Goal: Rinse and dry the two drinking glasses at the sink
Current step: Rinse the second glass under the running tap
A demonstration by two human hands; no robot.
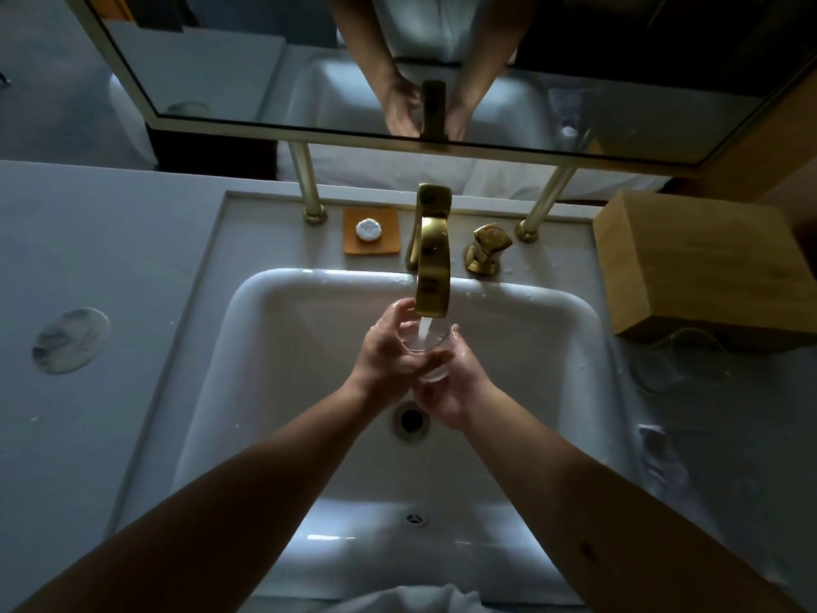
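Note:
A clear drinking glass [428,345] sits upright under the gold faucet [432,254], and a stream of water runs into it. My left hand [391,353] wraps its left and near side, fingers across the front. My right hand [455,389] cups it from below and from the right. Both hands are over the middle of the white sink basin [283,347]. A second clear glass [678,360] stands on the counter at the right, in front of a wooden box, faint in the dim light.
A gold tap handle [486,247] stands right of the faucet. An orange soap dish [372,230] with a round white soap lies to its left. The wooden box [703,267] fills the right counter. A round coaster [70,340] lies at the left; a mirror [398,73] hangs behind.

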